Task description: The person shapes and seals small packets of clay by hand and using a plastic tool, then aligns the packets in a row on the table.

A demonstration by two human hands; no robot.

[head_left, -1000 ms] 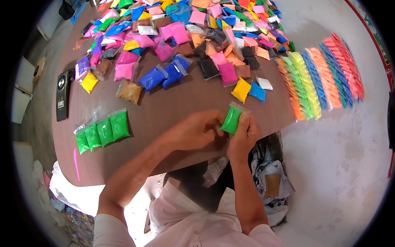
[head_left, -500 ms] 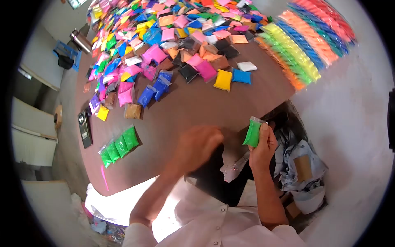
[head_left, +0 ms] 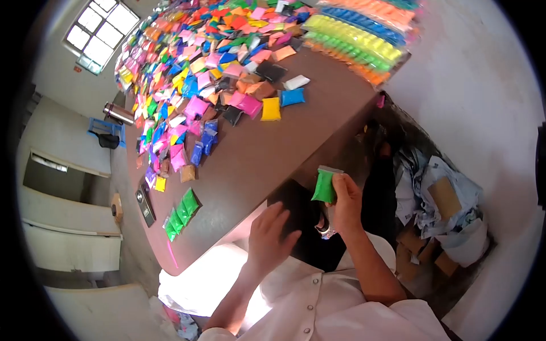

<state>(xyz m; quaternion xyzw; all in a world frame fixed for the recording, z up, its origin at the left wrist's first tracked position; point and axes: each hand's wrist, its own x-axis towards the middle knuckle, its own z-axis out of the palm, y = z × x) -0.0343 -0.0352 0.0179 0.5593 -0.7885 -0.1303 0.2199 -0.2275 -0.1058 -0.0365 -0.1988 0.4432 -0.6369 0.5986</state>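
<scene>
Between the thumb and fingers of my right hand [head_left: 348, 206] is a small green packet [head_left: 324, 186] with a clear top edge, held over my lap. My left hand [head_left: 269, 236] hovers by the table's front edge with its fingers spread and nothing in them. To its left on the brown table [head_left: 244, 165], a row of several green packets [head_left: 183, 213] lies overlapping. A yellow packet [head_left: 271, 109] and a blue packet [head_left: 293, 97] lie farther back, at the near side of a large heap of coloured packets [head_left: 210, 62].
Rows of coloured packets in clear wrap [head_left: 358, 42] line the back right. A phone [head_left: 145, 206] lies at the left edge, near a pink mark [head_left: 172, 254]. A metal flask [head_left: 119, 113] stands beyond. Crumpled paper and cardboard [head_left: 443, 199] fill the floor at right.
The view has turned, shifting the table's contents. My left hand has drawn back toward my body and its fingers have spread. My right hand still holds the green packet.
</scene>
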